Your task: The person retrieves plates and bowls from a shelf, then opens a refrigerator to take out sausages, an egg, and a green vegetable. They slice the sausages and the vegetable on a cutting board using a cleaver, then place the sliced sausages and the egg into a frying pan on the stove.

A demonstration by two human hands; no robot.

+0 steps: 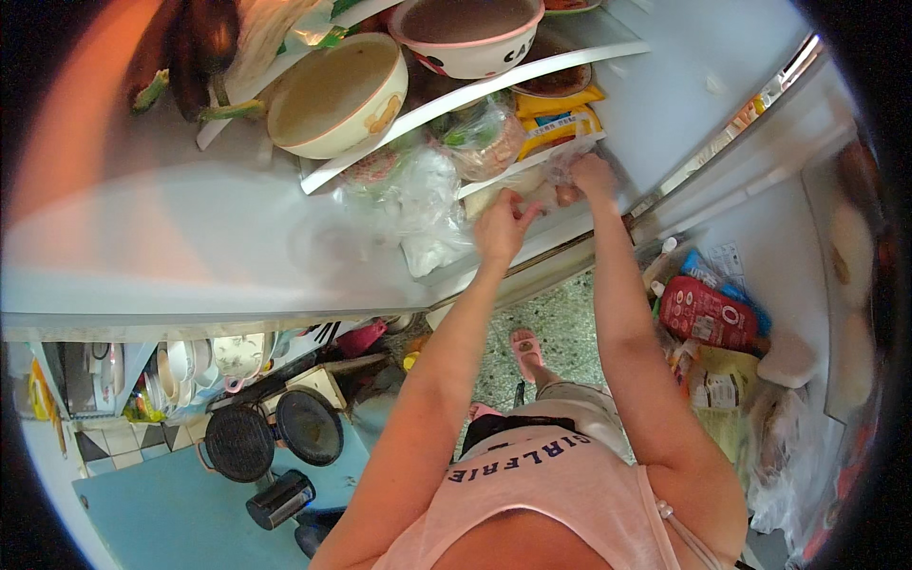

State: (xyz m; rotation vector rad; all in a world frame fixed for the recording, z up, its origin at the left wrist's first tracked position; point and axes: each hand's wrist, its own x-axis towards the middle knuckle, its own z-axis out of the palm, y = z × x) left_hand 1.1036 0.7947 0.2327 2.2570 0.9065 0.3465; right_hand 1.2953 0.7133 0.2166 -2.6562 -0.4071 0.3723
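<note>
Inside an opened refrigerator, my right hand (pixel 593 176) grips the edge of a clear plastic bag (pixel 564 162) low at the right. Brownish round items (pixel 567 194) show beside its fingers. My left hand (pixel 504 226) is just to the left, thumb and fingers apart, near the same bag; nothing shows in its grasp. Left of it lie knotted clear and white plastic bags (pixel 431 206), one with green and pinkish food. Yellow packets (pixel 561 122) rest above my right hand. On the shelf above stand a cream bowl (pixel 338 96) and a white bowl with a pink rim (pixel 470 35).
Eggplants (pixel 192 57) lie at the upper left. A white shelf edge (pixel 470 114) crosses above my hands. The refrigerator door at the right holds a red pouch (pixel 705 311) and bags. Black pans (pixel 239 442) sit on a blue surface (pixel 164 513) at the lower left.
</note>
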